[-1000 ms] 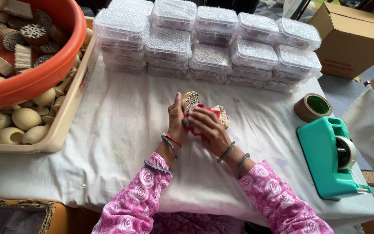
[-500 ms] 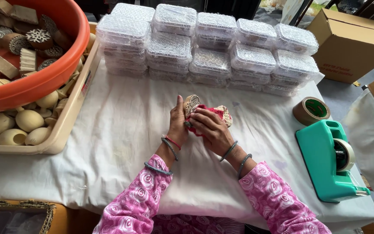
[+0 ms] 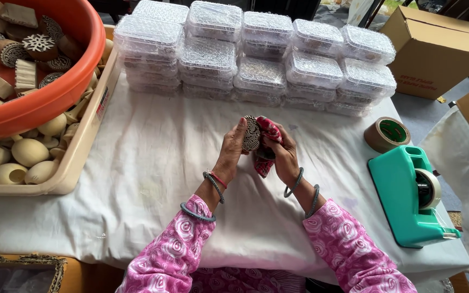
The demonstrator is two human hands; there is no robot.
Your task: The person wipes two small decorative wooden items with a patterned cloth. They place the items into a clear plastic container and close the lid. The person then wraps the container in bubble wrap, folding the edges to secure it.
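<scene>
I see a carved wooden stamp (image 3: 252, 133), matt, against soft red cloth (image 3: 266, 146); white table sheet (image 3: 153, 163) looks matt, creased.

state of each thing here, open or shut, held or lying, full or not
carved round block: held upright in both hands
red cloth: bunched in right hand, against block
left hand: gripping block
clear boxes: shut, stacked
orange tub: full of carved blocks
cardboard box: shut
tape dispenser: loaded, lying

Boxes (image 3: 261, 59) behind hands, dispenser (image 3: 408, 195) right.
</scene>
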